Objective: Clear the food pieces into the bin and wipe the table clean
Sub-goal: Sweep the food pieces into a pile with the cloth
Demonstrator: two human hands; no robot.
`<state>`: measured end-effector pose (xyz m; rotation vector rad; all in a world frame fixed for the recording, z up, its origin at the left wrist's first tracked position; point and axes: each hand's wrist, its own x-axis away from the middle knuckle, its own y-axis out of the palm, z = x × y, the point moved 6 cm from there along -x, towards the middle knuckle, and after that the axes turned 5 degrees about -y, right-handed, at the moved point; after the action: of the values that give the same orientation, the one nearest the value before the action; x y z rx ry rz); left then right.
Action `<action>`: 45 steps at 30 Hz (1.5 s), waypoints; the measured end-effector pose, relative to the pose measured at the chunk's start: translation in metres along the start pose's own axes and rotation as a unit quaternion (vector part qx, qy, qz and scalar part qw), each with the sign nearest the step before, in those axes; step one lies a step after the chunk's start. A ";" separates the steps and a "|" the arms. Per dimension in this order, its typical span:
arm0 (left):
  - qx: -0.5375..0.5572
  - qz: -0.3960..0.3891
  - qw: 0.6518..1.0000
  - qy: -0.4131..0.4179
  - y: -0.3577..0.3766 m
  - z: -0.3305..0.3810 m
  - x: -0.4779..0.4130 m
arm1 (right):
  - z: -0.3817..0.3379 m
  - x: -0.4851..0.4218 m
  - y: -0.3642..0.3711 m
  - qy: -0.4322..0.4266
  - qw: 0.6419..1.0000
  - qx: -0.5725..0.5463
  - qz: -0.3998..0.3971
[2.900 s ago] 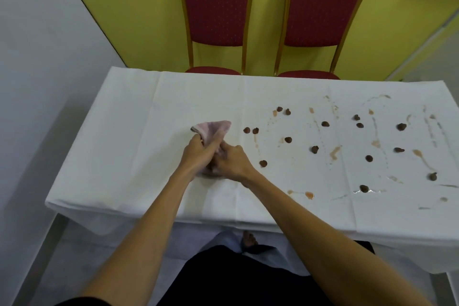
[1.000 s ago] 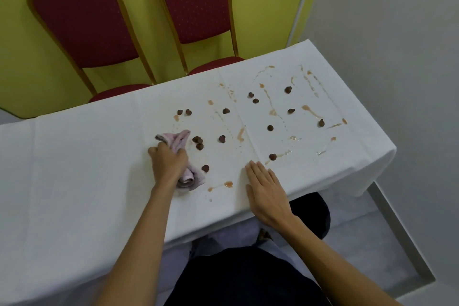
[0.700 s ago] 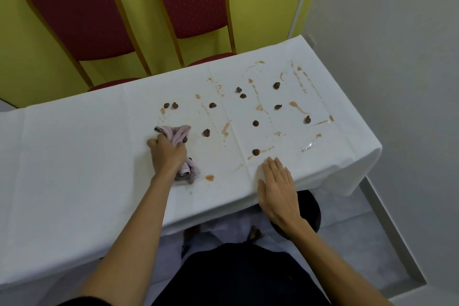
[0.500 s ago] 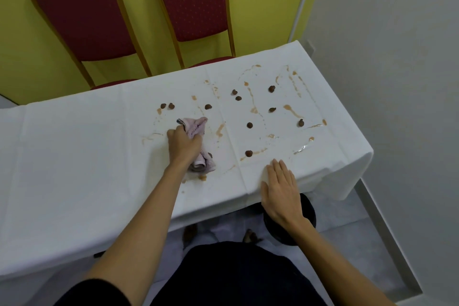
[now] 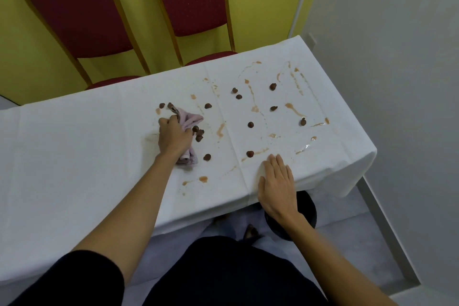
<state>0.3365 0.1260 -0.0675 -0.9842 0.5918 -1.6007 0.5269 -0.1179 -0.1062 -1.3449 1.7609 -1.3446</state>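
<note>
Nearest you, under the table's near edge, the dark bin (image 5: pixel 306 208) sits on the floor, partly hidden by your right wrist. Your right hand (image 5: pixel 277 185) lies open and flat on the near edge, fingers spread, holding nothing, just as it lay half a second ago.

Further in, your left hand (image 5: pixel 173 136) is closed tight around the bunched pink cloth (image 5: pixel 190 120), which sticks out both toward you and toward the chairs (image 5: pixel 191 2). Since half a second ago the cloth has swept back toward the far edge, and a small cluster of food pieces (image 5: pixel 198 133) now lies touching its right side, with one more piece (image 5: pixel 207 157) just beside its near end. That looks like herding: the pieces are gathering, but none has reached the near edge yet.

Beyond, toward the right end of the table (image 5: pixel 62 156), loose pieces and orange sauce smears (image 5: pixel 294 109) remain, so both clearing and wiping are barely started.
</note>
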 end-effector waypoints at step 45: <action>-0.003 -0.007 1.000 0.003 -0.026 0.025 -0.105 | 0.002 0.001 0.005 0.089 0.981 -0.051 0.166</action>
<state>0.3479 0.2362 -0.0634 -0.9906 0.5941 -1.6157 0.5259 -0.1192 -0.1117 -0.9470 2.0915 -1.2307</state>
